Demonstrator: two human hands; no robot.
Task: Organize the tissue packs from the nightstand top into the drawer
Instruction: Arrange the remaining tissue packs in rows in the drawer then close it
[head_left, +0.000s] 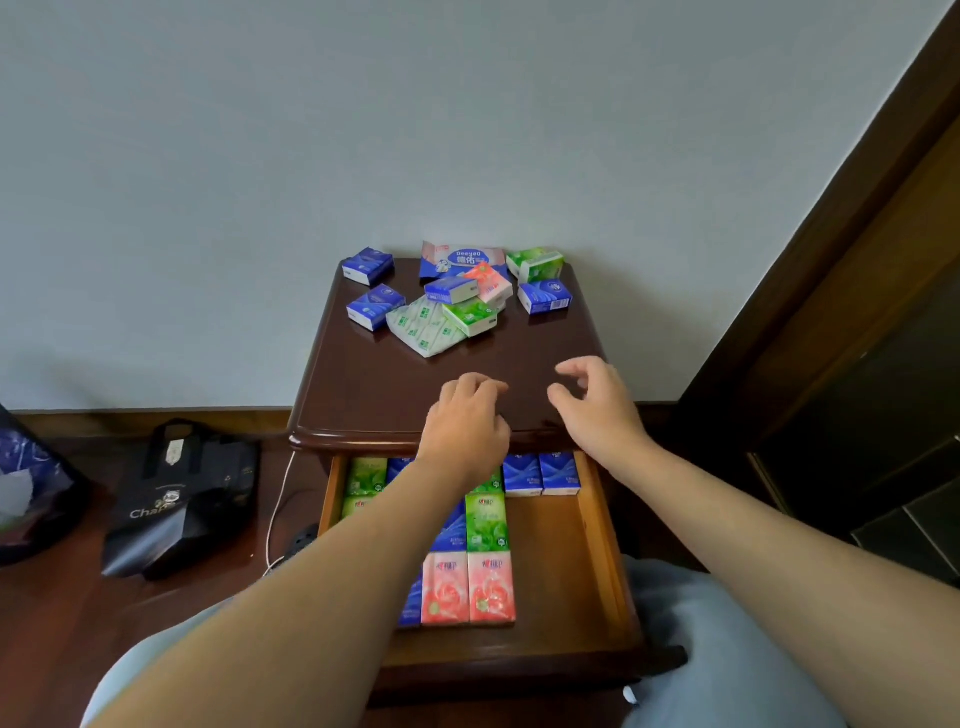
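Several tissue packs lie scattered at the back of the dark wooden nightstand top: blue packs, a green pack, a pink pack, a pale green flat pack and a large blue-and-pink pack. The drawer below stands pulled out, with blue, green and pink packs laid in rows on its left side. My left hand and my right hand hover over the front of the nightstand top, fingers loosely curled, holding nothing.
A black tote bag and a dark blue bag sit on the wooden floor at the left. A white cable hangs beside the drawer. A dark wooden door frame rises at the right. My knees flank the drawer.
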